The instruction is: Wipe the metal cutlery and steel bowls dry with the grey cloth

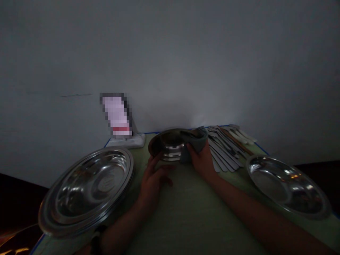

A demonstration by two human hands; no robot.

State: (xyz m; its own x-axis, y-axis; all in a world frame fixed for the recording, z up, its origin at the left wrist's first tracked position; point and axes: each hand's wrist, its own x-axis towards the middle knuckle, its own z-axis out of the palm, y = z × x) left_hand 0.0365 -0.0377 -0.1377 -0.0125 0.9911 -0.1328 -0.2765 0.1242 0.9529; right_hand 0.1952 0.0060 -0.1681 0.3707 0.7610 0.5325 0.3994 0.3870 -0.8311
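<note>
A round shiny metal bowl [172, 152] is at the middle back of the table, tilted on its side. My right hand [200, 157] grips its right edge through a grey-green cloth [198, 142], thumb toward me. At the lower left of the bowl is my left hand [155, 177], fingers spread; a fingertip or two seem to touch the rim. The far side of the bowl and some of my right fingers are hidden by the cloth.
Large stacked metal basins [87, 191] stand at left, and an oval metal dish [289, 187] at right. Metal spatulas and other utensils [225, 152] lie behind my right hand. A blurred phone [117, 117] stands on a white power strip [130, 141] against the wall.
</note>
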